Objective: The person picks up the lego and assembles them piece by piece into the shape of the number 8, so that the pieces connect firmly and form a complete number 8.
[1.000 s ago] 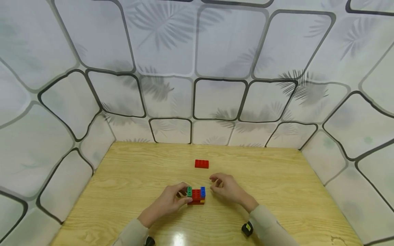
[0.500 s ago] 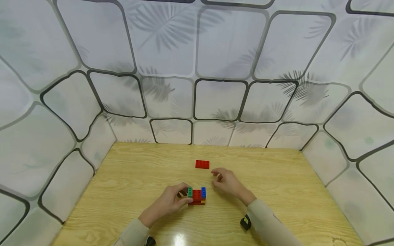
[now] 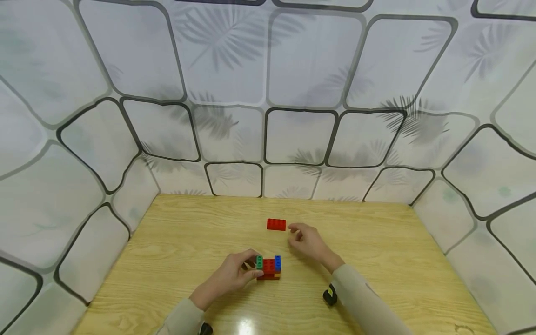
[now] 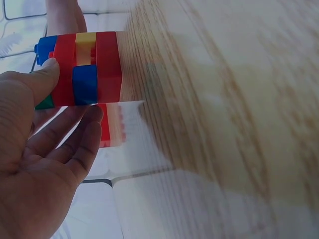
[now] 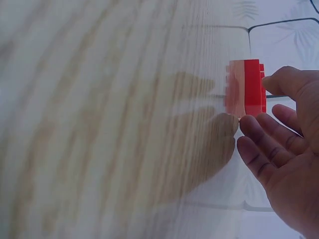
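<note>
A small stack of toy building bricks (image 3: 269, 266) stands on the table, gripped at its left side by my left hand (image 3: 229, 275). Red bricks form its top and bottom layers, with blue and yellow pieces (image 4: 85, 47) between them. On top sit a green brick (image 3: 259, 262) at the left and a blue brick (image 3: 278, 263) at the right. Beyond the stack lies a loose red brick (image 3: 276, 224), studs up. My right hand (image 3: 309, 242) is just right of that brick, fingers loosely bent and holding nothing; its thumb and fingertips are close to the brick in the right wrist view.
Everything rests on a light wooden table (image 3: 201, 218). Patterned cloth walls (image 3: 299, 135) close it in at the back and both sides. A black wrist device (image 3: 330, 295) sits under the right sleeve.
My right hand has moved forward over the table, up to the loose red brick's right end. The left hand and the stack have stayed in place.
</note>
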### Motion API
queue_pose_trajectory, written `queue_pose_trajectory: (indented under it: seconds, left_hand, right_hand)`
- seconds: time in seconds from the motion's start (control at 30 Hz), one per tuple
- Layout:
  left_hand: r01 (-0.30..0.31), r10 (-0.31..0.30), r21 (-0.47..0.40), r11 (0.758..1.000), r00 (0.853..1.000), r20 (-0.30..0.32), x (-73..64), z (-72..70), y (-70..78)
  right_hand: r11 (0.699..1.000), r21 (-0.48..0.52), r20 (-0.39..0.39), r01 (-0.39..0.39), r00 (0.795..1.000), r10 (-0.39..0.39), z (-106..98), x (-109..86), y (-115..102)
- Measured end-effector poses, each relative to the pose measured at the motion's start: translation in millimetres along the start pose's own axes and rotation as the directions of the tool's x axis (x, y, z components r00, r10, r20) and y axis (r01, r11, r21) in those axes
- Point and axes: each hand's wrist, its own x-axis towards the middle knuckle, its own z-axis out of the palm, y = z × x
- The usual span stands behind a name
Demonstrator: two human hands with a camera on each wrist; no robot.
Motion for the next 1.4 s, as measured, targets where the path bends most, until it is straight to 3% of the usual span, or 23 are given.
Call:
queue_pose_trajectory:
  seconds: [0.37, 0.73, 1.03, 1.4]
  left_hand:
    - [0.005, -0.005, 0.002, 1.000, 1.000, -0.004, 0.2, 1.2, -2.0]
    - [0.011, -0.011, 0.009, 1.000, 1.000, 0.011, 0.6, 0.5, -3.3]
    - [-0.018, 0.018, 0.009, 1.000, 1.000, -0.007, 0.0, 0.5, -3.4]
    - [0.004, -0.004, 0.020, 1.000, 1.000, -0.004, -0.1, -0.3, -0.9]
  right_hand:
    - [0.998, 0.036, -0.054, -0.061, 0.997, 0.062, 8.2, 13.4, 3.8]
    - [0.992, 0.032, -0.032, -0.123, 0.992, 0.124, 13.9, 24.7, 1.5]
    - [0.991, 0.023, -0.031, -0.133, 0.991, 0.133, 16.9, 30.9, 3.0]
    - [0.989, 0.009, -0.022, -0.150, 0.988, 0.150, 18.4, 35.1, 0.5]
